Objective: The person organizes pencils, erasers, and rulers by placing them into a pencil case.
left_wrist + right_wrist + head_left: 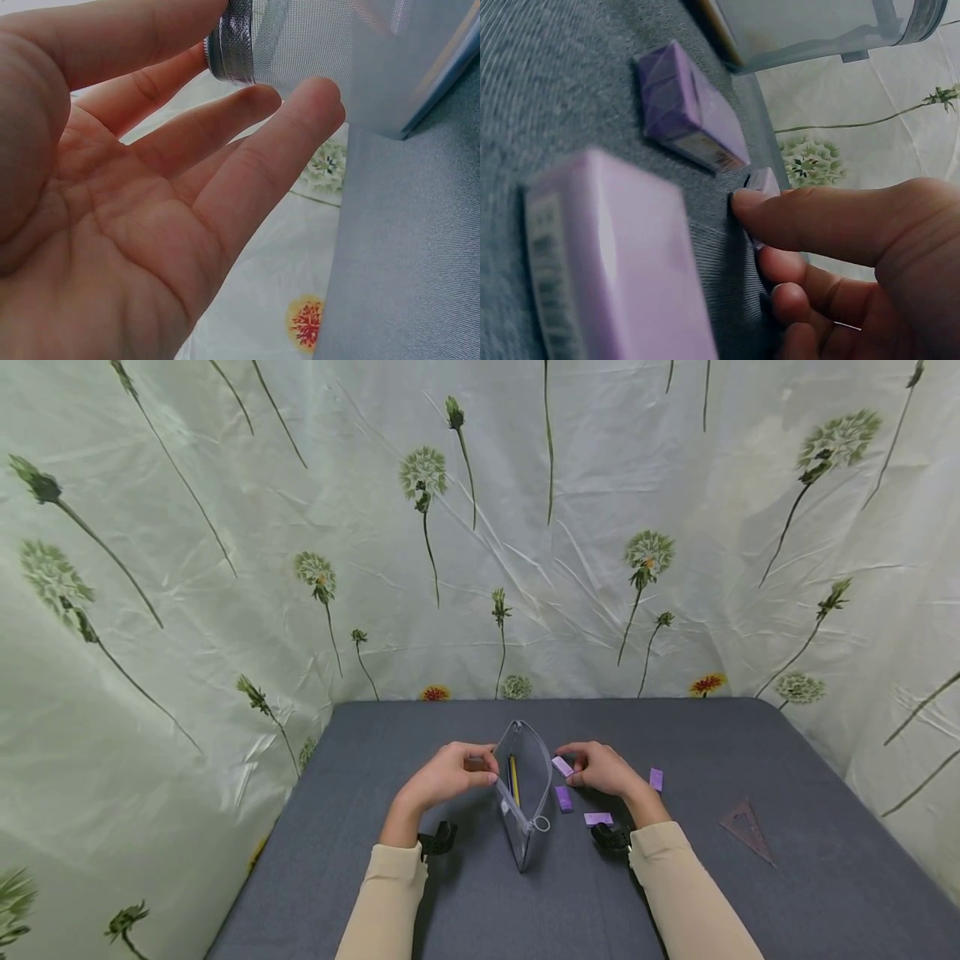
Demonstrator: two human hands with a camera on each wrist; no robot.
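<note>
A clear mesh pencil pouch (525, 789) stands open on the grey table (675, 893), with a yellow pencil (514, 779) inside. My left hand (486, 768) pinches the pouch's left rim; in the left wrist view thumb and forefinger hold the silvery rim (232, 49) while the other fingers stay straight. My right hand (570, 770) pinches a small purple eraser (562, 766) just right of the pouch's mouth; the right wrist view shows thumb and fingers on the eraser (763, 182), which lies low on the cloth.
Three more purple erasers lie right of the pouch (563, 798) (597, 818) (656, 779); two show in the right wrist view (690, 105) (615, 262). A translucent set square (746, 828) lies far right. A dandelion-print sheet (480, 527) walls the table.
</note>
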